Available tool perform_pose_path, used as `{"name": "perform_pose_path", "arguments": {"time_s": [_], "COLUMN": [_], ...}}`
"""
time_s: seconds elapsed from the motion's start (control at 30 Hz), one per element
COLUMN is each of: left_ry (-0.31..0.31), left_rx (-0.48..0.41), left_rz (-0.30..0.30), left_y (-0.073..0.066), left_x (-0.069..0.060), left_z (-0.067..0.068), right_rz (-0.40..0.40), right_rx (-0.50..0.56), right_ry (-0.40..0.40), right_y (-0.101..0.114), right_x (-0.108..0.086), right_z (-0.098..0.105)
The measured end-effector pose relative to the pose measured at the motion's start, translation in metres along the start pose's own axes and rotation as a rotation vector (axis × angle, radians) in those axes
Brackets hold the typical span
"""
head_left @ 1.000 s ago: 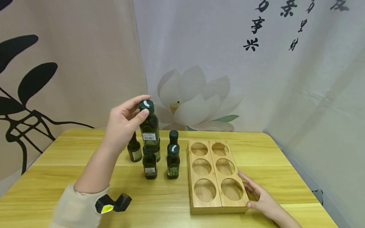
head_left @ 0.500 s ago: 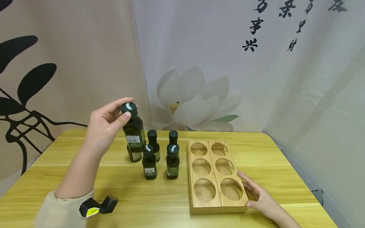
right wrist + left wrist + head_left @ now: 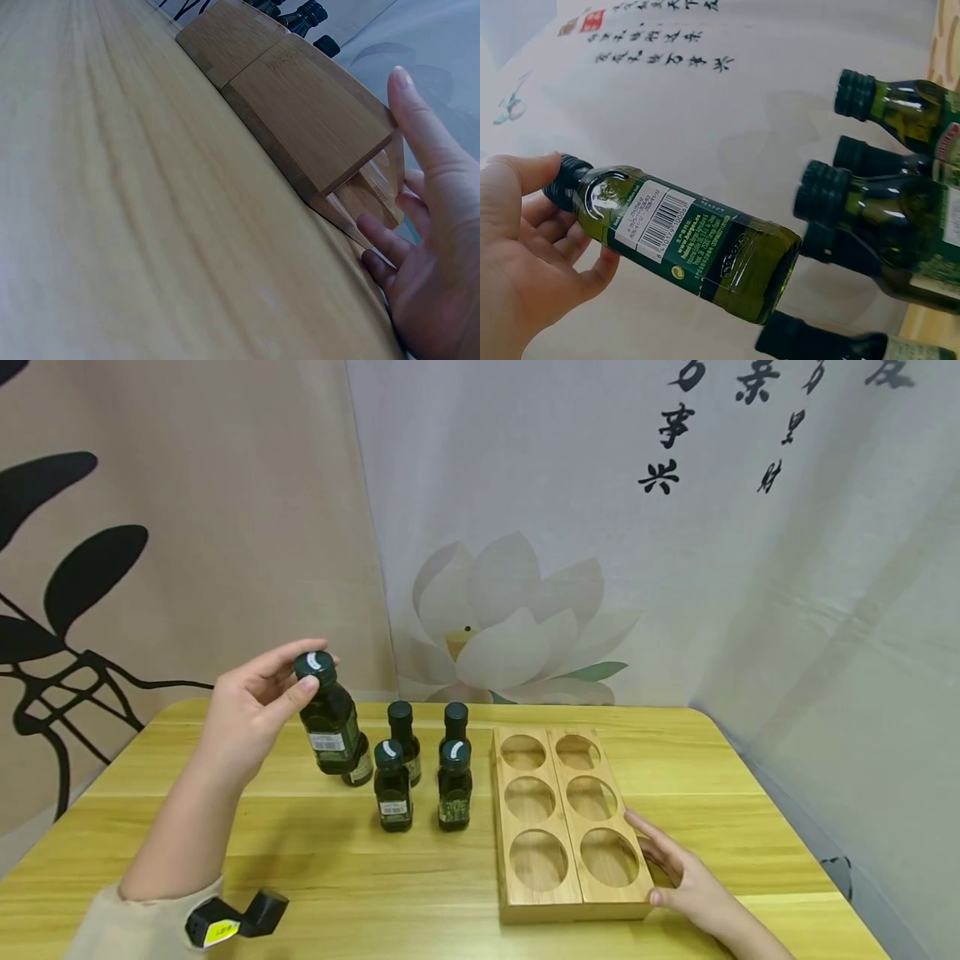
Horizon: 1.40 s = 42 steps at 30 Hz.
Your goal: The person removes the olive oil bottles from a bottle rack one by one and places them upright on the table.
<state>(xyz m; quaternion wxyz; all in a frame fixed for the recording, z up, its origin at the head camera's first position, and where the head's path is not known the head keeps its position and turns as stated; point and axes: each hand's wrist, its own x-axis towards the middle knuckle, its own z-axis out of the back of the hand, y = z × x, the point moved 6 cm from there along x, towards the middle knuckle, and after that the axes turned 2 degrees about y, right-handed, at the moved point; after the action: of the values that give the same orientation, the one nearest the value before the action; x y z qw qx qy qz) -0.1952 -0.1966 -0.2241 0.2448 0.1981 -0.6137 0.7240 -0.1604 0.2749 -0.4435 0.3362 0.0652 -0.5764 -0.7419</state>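
Note:
In the head view my left hand (image 3: 251,710) holds a dark green glass bottle (image 3: 328,727) by its cap, raised at the left of the table. The left wrist view shows the barcode label of this held bottle (image 3: 675,232), thumb and fingers round the cap. Partly behind it stands a dark bottle (image 3: 362,764). Several more stand nearby: short ones (image 3: 393,793) in front, slimmer ones (image 3: 402,735) behind. My right hand (image 3: 686,881) rests against the right side and near corner of a wooden rack (image 3: 562,893) with round holes, thumb and fingers spread.
The rack stands to the right of the bottles on a wooden table (image 3: 337,893). Behind the table hangs a printed cloth (image 3: 525,485) with a lotus and dark characters. The right wrist view shows the rack's end face (image 3: 307,112).
My left hand has carried the bottle leftward and then lower, uncovering the slim bottle behind. The right hand and the rack stay where they were.

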Motion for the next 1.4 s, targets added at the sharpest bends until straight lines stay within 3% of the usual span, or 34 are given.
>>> {"name": "perform_pose_path", "arguments": {"time_s": [0.73,0.93,1.23,1.4], "left_ry": [0.058,0.071,0.100,0.087], "left_rx": [0.161,0.168,0.285,0.256], "left_rz": [0.094,0.114,0.201,0.189], "left_y": [0.052,0.064,0.086,0.096], "left_x": [-0.038,-0.046,-0.057,-0.063], "left_z": [0.003,0.004,0.008,0.010], "right_rz": [-0.004,-0.009,-0.012,-0.012], "right_rx": [-0.004,-0.011,-0.004,-0.016], "right_ry": [0.002,-0.009,-0.011,-0.013], "right_y": [0.003,0.001,0.000,0.000], "right_x": [0.000,-0.001,-0.001,-0.001], "right_z": [0.000,0.000,0.002,0.001]}}
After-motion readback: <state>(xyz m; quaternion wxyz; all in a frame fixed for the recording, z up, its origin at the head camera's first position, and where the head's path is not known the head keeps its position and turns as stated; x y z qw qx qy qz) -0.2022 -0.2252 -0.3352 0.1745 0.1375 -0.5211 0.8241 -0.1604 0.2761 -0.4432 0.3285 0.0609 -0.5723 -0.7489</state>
